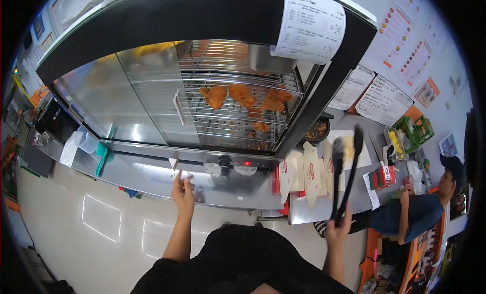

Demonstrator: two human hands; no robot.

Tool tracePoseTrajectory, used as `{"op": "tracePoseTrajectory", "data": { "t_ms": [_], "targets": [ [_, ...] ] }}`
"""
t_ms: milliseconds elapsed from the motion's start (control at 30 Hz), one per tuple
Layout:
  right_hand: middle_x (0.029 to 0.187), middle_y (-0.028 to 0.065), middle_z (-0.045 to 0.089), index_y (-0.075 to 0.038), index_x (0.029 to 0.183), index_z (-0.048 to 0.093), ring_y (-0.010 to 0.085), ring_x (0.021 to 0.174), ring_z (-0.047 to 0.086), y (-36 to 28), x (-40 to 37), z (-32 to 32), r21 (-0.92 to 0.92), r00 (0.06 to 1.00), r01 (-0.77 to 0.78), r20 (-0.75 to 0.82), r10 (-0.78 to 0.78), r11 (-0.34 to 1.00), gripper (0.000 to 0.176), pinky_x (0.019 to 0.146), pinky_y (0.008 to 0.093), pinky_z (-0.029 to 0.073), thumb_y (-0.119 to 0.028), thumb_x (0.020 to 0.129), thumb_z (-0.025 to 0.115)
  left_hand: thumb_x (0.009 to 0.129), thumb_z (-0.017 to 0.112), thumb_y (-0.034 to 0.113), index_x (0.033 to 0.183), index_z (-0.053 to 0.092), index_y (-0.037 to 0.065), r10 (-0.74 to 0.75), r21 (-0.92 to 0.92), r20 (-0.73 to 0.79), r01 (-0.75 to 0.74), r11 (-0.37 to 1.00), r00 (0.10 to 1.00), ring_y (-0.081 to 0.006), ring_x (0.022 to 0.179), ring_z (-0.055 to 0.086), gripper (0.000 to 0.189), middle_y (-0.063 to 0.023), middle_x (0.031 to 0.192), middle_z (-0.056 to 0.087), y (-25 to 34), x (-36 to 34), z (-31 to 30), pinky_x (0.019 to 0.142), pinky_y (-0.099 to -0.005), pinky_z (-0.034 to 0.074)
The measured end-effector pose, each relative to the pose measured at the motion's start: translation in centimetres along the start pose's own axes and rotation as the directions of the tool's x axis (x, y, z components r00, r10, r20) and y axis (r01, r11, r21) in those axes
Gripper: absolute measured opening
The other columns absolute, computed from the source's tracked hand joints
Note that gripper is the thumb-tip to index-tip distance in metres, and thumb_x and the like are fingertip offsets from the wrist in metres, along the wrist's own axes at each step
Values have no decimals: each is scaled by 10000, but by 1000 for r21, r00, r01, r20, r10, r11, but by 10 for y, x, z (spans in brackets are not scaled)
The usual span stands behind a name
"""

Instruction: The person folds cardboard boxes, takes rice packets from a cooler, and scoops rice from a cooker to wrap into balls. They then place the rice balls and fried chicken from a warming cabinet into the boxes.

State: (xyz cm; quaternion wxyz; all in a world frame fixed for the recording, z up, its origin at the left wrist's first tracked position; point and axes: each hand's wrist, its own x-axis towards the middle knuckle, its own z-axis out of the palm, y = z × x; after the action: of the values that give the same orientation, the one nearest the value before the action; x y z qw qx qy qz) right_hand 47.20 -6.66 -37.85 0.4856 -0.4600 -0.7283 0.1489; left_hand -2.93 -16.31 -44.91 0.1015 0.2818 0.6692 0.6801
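Observation:
My right hand (338, 229) grips a pair of black tongs (336, 185) by the handle end. Their arms are spread and point up over the counter beside several open cardboard boxes (312, 173). My left hand (183, 193) is held out with fingers apart, holding nothing, in front of the steel ledge under a glass display warmer (223, 151). The sliding door (152, 99) leaves the right side of the warmer uncovered. On the wire racks inside lie several pieces of fried chicken (213, 96).
A receipt (311, 28) hangs over the warmer's top right. Teal tongs (102, 157) lie at the left end of the ledge. A dark pan of crumbs (319, 129) stands behind the boxes. At the right, a person in a cap (417, 213) stands by the counter with a green basket (414, 129).

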Motion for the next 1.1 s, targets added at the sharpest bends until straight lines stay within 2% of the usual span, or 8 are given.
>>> {"op": "tracePoseTrajectory", "data": {
  "t_ms": [133,200,267,333,567,733,900,1100],
  "targets": [
    [1084,190,606,91,1329,508,300,894,598,-80,-16,27,-144,973,35,229,-1,989,870,766,368,501,-400,702,859,998,567,145,1388,506,-8,-139,-72,134,149,986,981,-87,662,630,423,-108,951,737,-19,-39,2,601,-240,528],
    [1061,203,613,71,1328,513,339,882,619,-111,21,50,-88,948,202,266,-172,975,794,754,394,514,-256,700,873,998,571,149,1390,506,-6,-160,-60,234,178,982,959,-81,655,630,427,-104,954,737,-27,-43,3,598,-235,528],
    [1052,217,614,43,1336,512,373,903,628,-132,60,66,-142,934,155,344,-99,978,754,747,404,531,-233,724,855,993,583,158,1402,501,7,-80,4,337,83,997,938,-87,652,636,443,-103,958,738,-16,-31,1,598,-233,523],
    [1070,189,600,17,1355,504,367,892,640,-140,102,82,-209,908,349,318,-274,914,745,716,414,542,-265,752,837,991,589,164,1408,497,14,6,1,399,-7,1000,917,-92,653,641,453,-104,958,739,-16,-16,-1,600,-235,523],
    [1087,231,597,64,1296,527,393,842,652,-194,200,95,-432,837,471,494,-235,769,646,692,439,545,-353,847,731,998,582,198,1422,479,7,-38,-70,223,54,996,974,-90,665,622,476,-123,982,728,-12,5,-28,601,-221,502],
    [1029,242,630,87,1240,556,387,773,671,-197,230,110,-536,754,560,646,-119,632,590,668,439,558,-375,890,668,1010,557,181,1448,437,7,-81,-57,214,95,994,974,-93,690,620,486,-143,1024,711,-24,-19,-45,619,-225,504],
    [979,199,635,58,1241,571,291,655,672,-187,229,105,-580,735,642,650,-191,501,531,583,362,543,-340,900,657,1014,553,193,1458,417,3,-110,-38,199,120,992,974,-95,694,619,501,-154,1035,706,-14,-32,-40,619,-226,498],
    [1010,128,610,-2,1259,578,240,685,659,-165,209,58,-524,719,684,601,-350,507,539,562,338,512,-326,849,711,1009,568,189,1453,421,-9,-69,-24,252,77,997,965,-88,677,607,508,-146,1009,709,-9,-36,-16,620,-234,497]
  ]
}}
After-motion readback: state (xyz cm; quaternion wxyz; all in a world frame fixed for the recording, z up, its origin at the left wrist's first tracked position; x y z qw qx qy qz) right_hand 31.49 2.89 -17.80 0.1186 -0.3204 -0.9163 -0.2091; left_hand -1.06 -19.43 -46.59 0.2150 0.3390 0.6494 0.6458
